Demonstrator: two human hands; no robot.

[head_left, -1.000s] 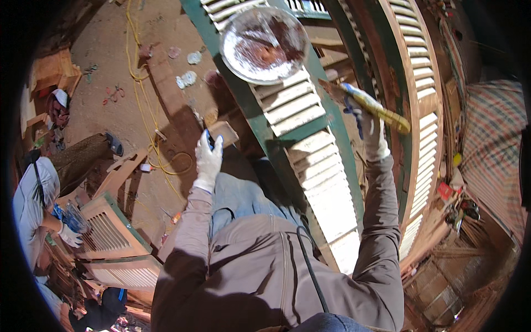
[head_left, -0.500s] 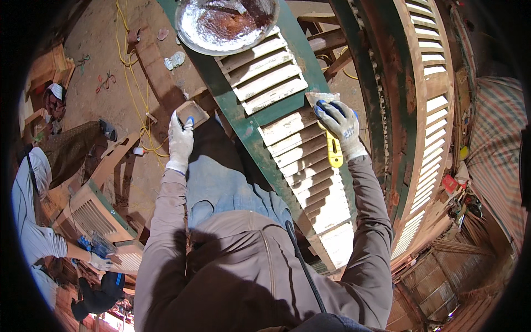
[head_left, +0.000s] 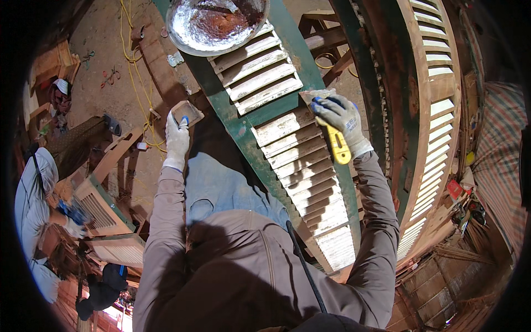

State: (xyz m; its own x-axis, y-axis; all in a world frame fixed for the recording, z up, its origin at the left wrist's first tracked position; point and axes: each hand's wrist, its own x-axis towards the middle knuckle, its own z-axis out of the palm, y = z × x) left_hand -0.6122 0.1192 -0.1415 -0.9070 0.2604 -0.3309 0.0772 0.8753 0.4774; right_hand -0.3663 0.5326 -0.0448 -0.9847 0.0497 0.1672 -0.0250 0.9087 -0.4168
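My gloved left hand (head_left: 177, 141) grips a small square flat plate (head_left: 186, 113), smeared grey-brown on its face, held out left of the shutter. In my gloved right hand (head_left: 344, 119) is a putty knife (head_left: 339, 146) with a yellow handle; its wide blade is over the green crossbar of the louvered shutter (head_left: 279, 112). Whether the blade touches the wood I cannot tell. Pale, worn slats run above and below that bar, partly in my shadow. A metal bowl (head_left: 215, 47) with reddish-brown paste rests on the shutter's far end.
More louvered shutters (head_left: 437, 110) stand close on the right. Yellow cable (head_left: 133, 72) trails over the dirt floor at left. A co-worker in a light shirt (head_left: 36, 182) bends by another louvered panel (head_left: 102, 213). A striped sheet (head_left: 498, 133) hangs at far right.
My right hand has turned a little, so the yellow handle tilts more to the right. The view has shifted slightly. The co-worker's gloved hand has moved up and left over the panel.
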